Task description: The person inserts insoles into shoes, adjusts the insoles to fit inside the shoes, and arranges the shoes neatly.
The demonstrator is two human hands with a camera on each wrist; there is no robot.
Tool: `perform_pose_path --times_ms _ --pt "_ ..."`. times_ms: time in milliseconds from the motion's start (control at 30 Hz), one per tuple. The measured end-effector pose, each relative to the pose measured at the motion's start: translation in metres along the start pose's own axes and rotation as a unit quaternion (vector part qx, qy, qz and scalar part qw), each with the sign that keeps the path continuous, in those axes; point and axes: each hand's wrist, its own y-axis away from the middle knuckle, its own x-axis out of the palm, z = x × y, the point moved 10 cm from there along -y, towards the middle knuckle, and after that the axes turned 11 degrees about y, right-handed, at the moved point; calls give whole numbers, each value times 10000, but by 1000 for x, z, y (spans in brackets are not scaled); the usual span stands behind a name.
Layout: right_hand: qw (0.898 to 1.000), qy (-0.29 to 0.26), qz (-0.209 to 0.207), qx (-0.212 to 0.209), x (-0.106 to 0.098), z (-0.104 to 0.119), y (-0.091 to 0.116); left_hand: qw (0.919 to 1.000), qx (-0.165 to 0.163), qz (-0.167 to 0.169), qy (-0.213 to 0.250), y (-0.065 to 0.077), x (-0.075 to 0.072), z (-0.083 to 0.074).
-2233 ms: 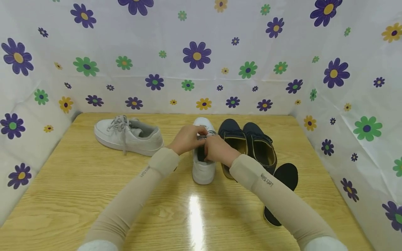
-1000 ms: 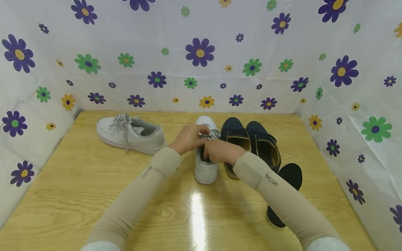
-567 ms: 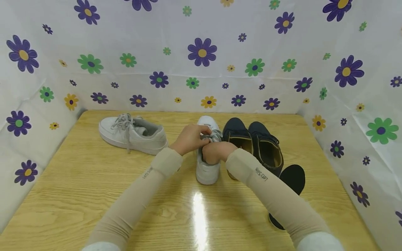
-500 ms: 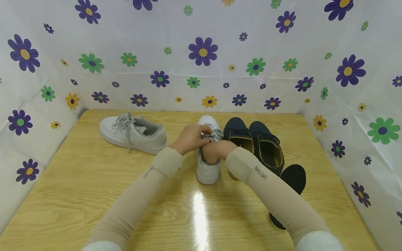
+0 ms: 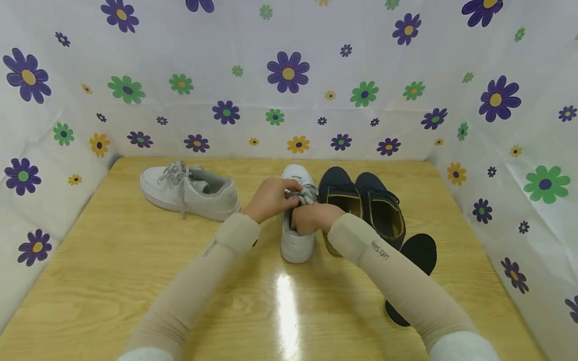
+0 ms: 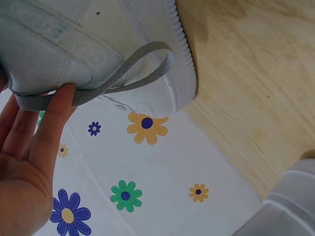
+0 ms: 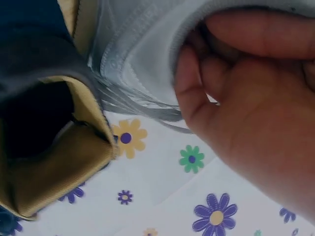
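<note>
A white sneaker (image 5: pixel 297 245) with grey laces (image 5: pixel 309 194) stands in the middle of the table, toe away from me. At its tongue my left hand (image 5: pixel 271 198) pinches with thumb and fingers. In the left wrist view, fingers (image 6: pixel 51 128) lie against a grey lace loop (image 6: pixel 147 64) at the sneaker's edge. My right hand (image 5: pixel 313 218) reaches into the shoe's opening. The right wrist view shows its bent fingers (image 7: pixel 189 83) going in past the collar; the fingertips and anything they touch inside are hidden.
Two dark navy shoes (image 5: pixel 336 178) stand close on the right, toes away. A black insole (image 5: pixel 420 250) lies partly under my right forearm. Another white sneaker (image 5: pixel 194 195) sits at the back left. Flower-patterned cloth (image 5: pixel 253 60) surrounds the wooden table (image 5: pixel 180 281).
My right hand has gone lower into the shoe's opening and now covers more of the dark inside. The left hand stays at the tongue. The head view has shifted slightly.
</note>
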Motion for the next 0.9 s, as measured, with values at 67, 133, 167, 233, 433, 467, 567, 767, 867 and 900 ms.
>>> perform_pose_path --times_ms 67,133,167,233,433,467,567,767,867,900 --pt "9986 -392 -331 -135 -1 1 6 10000 -48 -15 -21 2 2 3" --pt "9918 -850 -918 -253 -8 -1 22 10000 -67 -38 -26 4 4 5" --pt "9858 -1079 -1253 -305 -12 -3 31 10000 -52 -66 -23 5 4 5" --pt "9674 -1507 -2008 -334 -22 -9 56 9999 5 -160 0 5 4 5" --pt "9124 -2287 -3395 70 -26 -34 114 9989 79 -458 92 0 0 3" --pt "9061 -2376 -3497 144 -22 -37 120 9987 72 -488 103 0 0 3" --pt "8909 -2538 -3750 346 -9 -43 135 9984 28 -559 106 -2 0 4" --pt "8661 -2672 -4187 558 16 -43 157 9991 -214 -328 166 3 7 8" --pt "8563 -2635 -4397 637 25 -39 166 9988 -114 -140 460 12 8 6" --pt "8547 -2641 -4415 695 28 -38 169 9983 -75 -161 559 15 6 6"
